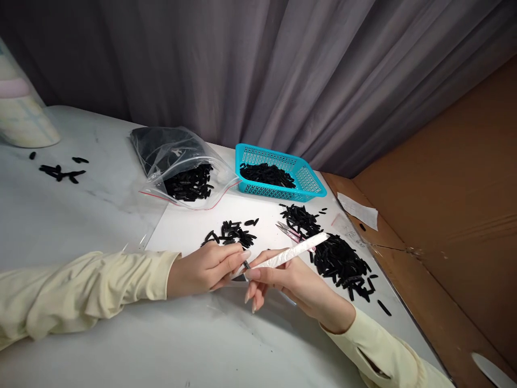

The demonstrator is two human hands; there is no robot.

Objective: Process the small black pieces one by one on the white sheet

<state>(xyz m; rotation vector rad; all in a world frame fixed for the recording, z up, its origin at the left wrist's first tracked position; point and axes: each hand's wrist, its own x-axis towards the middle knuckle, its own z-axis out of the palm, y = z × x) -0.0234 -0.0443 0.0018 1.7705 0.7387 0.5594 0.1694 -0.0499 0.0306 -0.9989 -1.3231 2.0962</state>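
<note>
My left hand [216, 268] pinches a small, slim black piece [246, 264] between thumb and fingers. Close beside it, my right hand [288, 280] grips a white stick-shaped tool [297, 251], apparently wrapped in white material, which slants up to the right. The tool's near end meets the area by the black piece, but the fingers hide whether they touch. Just beyond my left hand lies a small pile of similar black pieces [236, 234]. Pink-handled scissors [287, 231] rest beyond my right hand, partly hidden by the tool and black pieces.
A larger heap of black pieces [341, 261] spreads at the right. Behind are a clear zip bag [183, 161] and a blue basket [311, 180], both holding black pieces. A few pieces [60, 173] lie at the left near a pale container [26, 116]. Cardboard [448, 178] borders the right side.
</note>
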